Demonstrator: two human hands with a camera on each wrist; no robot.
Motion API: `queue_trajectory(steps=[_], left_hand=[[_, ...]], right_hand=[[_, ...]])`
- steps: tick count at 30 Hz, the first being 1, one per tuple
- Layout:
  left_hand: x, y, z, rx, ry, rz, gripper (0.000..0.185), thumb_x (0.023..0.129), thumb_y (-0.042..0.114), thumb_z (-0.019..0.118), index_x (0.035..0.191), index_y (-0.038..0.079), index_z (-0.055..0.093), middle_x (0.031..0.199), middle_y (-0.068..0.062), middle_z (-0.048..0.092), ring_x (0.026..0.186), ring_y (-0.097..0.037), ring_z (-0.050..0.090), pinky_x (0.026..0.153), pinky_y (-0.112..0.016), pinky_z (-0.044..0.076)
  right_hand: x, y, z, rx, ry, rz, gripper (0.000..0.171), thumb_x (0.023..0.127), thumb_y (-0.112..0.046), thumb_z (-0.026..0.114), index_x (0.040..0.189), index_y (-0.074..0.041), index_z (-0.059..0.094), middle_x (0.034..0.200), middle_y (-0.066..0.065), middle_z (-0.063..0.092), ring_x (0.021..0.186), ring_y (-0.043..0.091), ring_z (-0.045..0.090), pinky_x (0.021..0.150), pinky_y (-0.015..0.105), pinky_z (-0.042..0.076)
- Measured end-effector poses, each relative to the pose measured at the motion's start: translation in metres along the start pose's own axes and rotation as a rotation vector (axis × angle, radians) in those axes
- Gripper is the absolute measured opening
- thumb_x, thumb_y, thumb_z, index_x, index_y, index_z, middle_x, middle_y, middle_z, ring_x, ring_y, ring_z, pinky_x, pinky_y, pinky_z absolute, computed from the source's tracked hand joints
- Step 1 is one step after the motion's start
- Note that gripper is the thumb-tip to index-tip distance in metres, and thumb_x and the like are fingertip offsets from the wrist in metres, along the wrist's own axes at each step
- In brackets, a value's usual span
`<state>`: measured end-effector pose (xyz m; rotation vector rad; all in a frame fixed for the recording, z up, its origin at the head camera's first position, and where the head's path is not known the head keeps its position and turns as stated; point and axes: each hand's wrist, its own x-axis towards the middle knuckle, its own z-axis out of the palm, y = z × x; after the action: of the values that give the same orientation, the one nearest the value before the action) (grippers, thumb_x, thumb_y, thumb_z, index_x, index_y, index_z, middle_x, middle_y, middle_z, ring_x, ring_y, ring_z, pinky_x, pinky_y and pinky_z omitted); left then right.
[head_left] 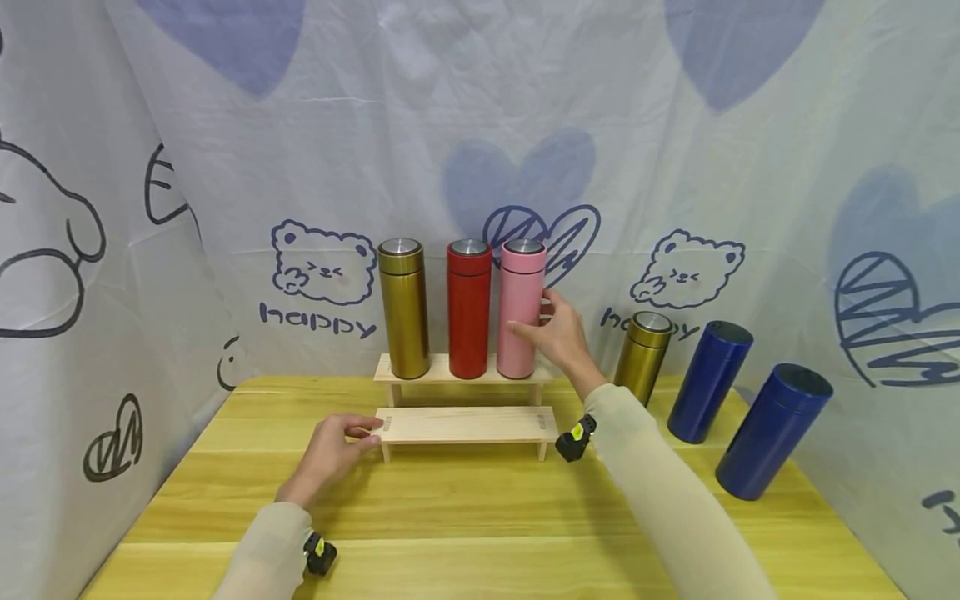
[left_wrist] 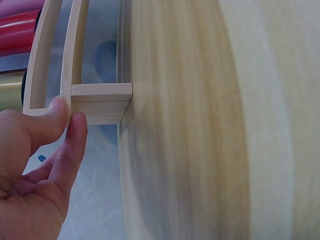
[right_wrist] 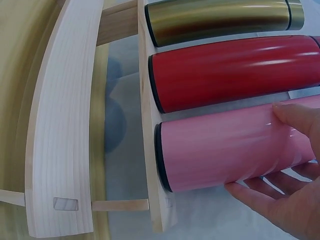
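On the upper step of a two-step wooden rack (head_left: 465, 424) stand a gold thermos flask (head_left: 406, 321), a red flask (head_left: 469, 321) and a pink flask (head_left: 519, 333), all upright in a row. My right hand (head_left: 558, 333) grips the pink flask from its right side, thumb across the front and fingers behind. In the right wrist view the pink flask's dark base (right_wrist: 162, 159) sits at the upper board. My left hand (head_left: 333, 454) pinches the left end of the rack's lower board (left_wrist: 67, 75) between thumb and fingers. The lower board bears nothing.
To the right on the wooden table (head_left: 480, 517) stand another gold flask (head_left: 643, 358) and two blue flasks (head_left: 709, 382) (head_left: 772, 433). A printed white cloth (head_left: 375, 150) hangs behind the table and along both sides.
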<state>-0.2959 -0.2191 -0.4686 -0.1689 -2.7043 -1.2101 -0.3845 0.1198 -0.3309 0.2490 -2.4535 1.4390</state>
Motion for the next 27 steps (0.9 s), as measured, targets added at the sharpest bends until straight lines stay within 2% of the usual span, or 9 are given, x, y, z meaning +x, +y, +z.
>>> queue_trajectory(steps=[7, 13, 21, 27], left_hand=[[0.000, 0.000, 0.000, 0.000, -0.001, -0.012, 0.022, 0.085, 0.011, 0.071, 0.107, 0.011, 0.073, 0.111, -0.010, 0.070, 0.096, -0.024, 0.066, 0.070, -0.026, 0.056], [0.000, -0.003, 0.000, 0.001, 0.002, 0.003, 0.022, 0.084, 0.012, 0.072, 0.106, 0.012, 0.073, 0.111, -0.010, 0.071, 0.095, -0.024, 0.067, 0.068, -0.023, 0.055], [0.001, -0.003, -0.001, 0.000, 0.005, -0.010, 0.022, 0.084, 0.012, 0.072, 0.106, 0.012, 0.074, 0.110, -0.010, 0.071, 0.095, -0.023, 0.067, 0.069, -0.023, 0.054], [0.001, -0.004, 0.001, -0.002, 0.000, 0.007, 0.022, 0.084, 0.012, 0.072, 0.105, 0.012, 0.074, 0.110, -0.010, 0.071, 0.094, -0.023, 0.067, 0.068, -0.021, 0.054]], right_hand=[[0.000, 0.002, -0.002, 0.016, -0.012, 0.004, 0.072, 0.075, -0.031, 0.080, 0.136, -0.012, 0.046, 0.126, 0.014, 0.059, 0.108, 0.030, 0.061, 0.092, 0.044, 0.054], [-0.002, 0.003, -0.003, 0.020, -0.045, 0.021, 0.075, 0.077, -0.034, 0.079, 0.138, -0.014, 0.042, 0.129, 0.013, 0.057, 0.111, 0.030, 0.059, 0.094, 0.044, 0.053], [0.001, 0.008, -0.003, 0.029, -0.073, -0.003, 0.075, 0.078, -0.035, 0.078, 0.140, -0.015, 0.040, 0.132, 0.012, 0.055, 0.113, 0.030, 0.059, 0.095, 0.043, 0.053], [0.001, 0.012, -0.004, 0.034, -0.066, -0.014, 0.076, 0.078, -0.034, 0.078, 0.140, -0.015, 0.040, 0.131, 0.013, 0.056, 0.113, 0.031, 0.059, 0.096, 0.043, 0.052]])
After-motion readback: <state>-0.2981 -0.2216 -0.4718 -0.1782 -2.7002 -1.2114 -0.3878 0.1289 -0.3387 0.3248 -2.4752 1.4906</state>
